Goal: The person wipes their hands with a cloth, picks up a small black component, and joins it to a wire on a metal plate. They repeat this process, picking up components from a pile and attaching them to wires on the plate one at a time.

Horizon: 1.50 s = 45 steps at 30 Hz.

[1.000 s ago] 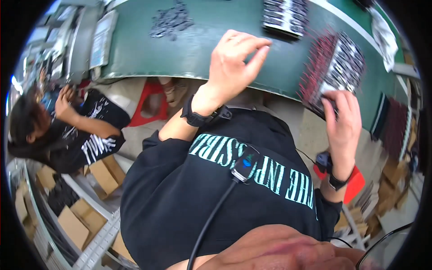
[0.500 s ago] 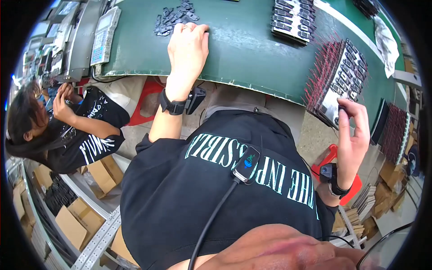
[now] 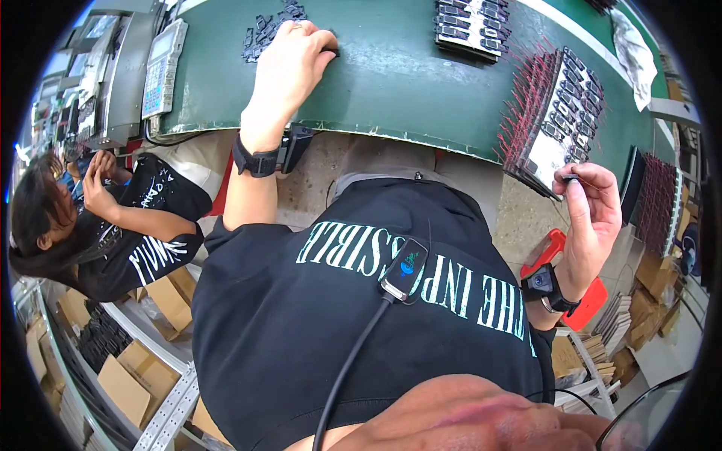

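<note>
On the green tabletop point(image 3: 406, 83) lies a loose pile of small black plastic parts point(image 3: 263, 34). My left hand point(image 3: 289, 64) is beside the pile's near right side, fingers curled down, closed on a small dark part that shows at the fingertips. Off the table's right front edge, my right hand point(image 3: 594, 207) pinches a small black plastic part point(image 3: 571, 178) between thumb and fingers. Just beyond it is a stack of white boards point(image 3: 553, 143) with rows of black parts on top and red wires sticking out on the left.
Another white board with black parts point(image 3: 470, 30) lies at the far right. A grey keypad device point(image 3: 162, 71) stands at the table's left end. To the left sits a co-worker point(image 3: 113, 210). A red stool point(image 3: 583, 301) and cardboard boxes point(image 3: 658, 282) are at lower right.
My left hand has shifted left and slightly away along the pile, with a dark part now showing at its fingertips. My right fingers have turned, showing the black part between them. The view has shifted slightly.
</note>
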Tool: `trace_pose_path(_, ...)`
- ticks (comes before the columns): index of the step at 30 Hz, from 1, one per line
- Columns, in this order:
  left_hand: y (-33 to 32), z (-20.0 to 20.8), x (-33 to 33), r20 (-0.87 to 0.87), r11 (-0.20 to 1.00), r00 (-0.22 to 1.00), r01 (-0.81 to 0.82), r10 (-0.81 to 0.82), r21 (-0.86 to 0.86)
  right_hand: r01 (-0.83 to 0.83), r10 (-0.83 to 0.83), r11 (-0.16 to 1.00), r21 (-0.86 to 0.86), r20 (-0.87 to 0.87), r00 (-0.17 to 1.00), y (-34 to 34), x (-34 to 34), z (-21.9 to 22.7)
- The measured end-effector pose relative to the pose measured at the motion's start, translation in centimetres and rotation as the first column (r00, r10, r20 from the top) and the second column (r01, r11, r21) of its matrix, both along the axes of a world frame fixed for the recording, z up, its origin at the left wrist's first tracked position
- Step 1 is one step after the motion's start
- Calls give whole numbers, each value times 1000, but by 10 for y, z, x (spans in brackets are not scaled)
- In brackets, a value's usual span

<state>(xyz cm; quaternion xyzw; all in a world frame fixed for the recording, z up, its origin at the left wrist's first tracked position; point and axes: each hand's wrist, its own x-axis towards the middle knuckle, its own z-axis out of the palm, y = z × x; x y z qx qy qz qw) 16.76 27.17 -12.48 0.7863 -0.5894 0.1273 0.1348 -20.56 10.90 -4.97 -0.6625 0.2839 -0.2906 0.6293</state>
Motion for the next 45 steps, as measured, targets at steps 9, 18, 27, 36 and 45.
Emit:
trace_pose_path(9,-25,-23,-68,-137,977,985,80,-108,-196,126,-126,992,21,1,992,6,18,-1)
trace_pose_path(18,-10,-27,-75,-212,970,976,-14,-39,-245,107,-102,992,-61,87,991,-1,15,-14)
trace_pose_path(27,-27,-16,-87,-320,966,937,62,-143,-250,59,-62,996,61,39,997,-6,26,-10)
trace_pose_path(36,-61,22,-157,-916,933,196,-16,-350,-359,-10,6,998,55,70,998,-2,44,-12)
trace_pose_path(45,-64,20,-173,-917,915,9,-55,-399,-399,19,-43,985,-174,-135,990,0,47,-17)
